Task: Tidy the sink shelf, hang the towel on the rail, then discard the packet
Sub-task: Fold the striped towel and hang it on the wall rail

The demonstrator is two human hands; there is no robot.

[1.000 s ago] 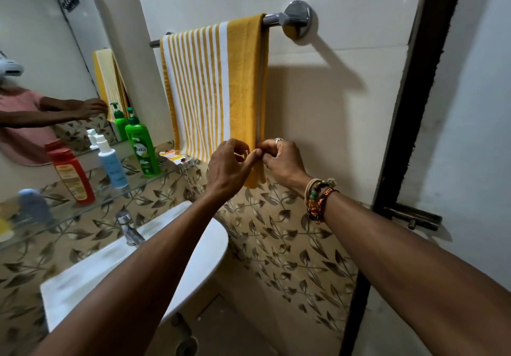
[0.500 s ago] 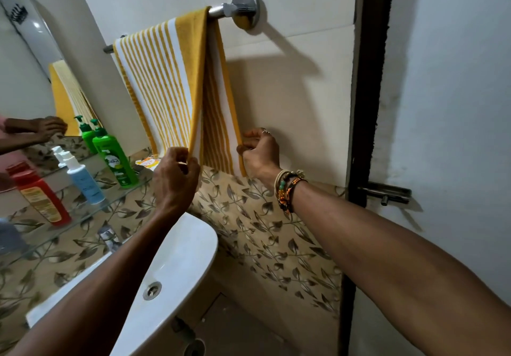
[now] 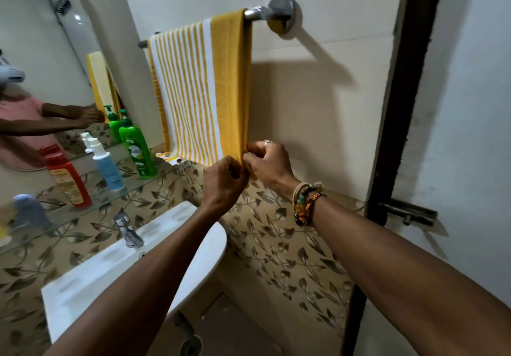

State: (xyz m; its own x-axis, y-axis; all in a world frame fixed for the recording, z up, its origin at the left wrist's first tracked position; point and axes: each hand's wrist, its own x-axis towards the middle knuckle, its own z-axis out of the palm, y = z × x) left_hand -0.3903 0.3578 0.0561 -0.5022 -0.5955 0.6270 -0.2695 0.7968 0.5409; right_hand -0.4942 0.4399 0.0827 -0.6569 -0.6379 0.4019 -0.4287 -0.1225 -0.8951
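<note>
Both the left hand (image 3: 222, 180) and right hand (image 3: 266, 162) pinch the bottom corner of the towel (image 3: 199, 93) draped over the rail (image 3: 255, 12), while bottles (image 3: 137, 151) stand on the glass shelf (image 3: 91, 209).

At frame centre, the left hand (image 3: 224, 178) and right hand (image 3: 266, 162) pinch the lower right corner of the yellow-and-white striped towel (image 3: 199, 87) draped over the chrome wall rail (image 3: 258, 12).

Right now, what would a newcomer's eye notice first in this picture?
A yellow-and-white striped towel hangs over the chrome rail on the wall, top centre. The left hand and the right hand pinch its lower right edge. A green bottle and a red bottle stand on the glass shelf at left.
</note>
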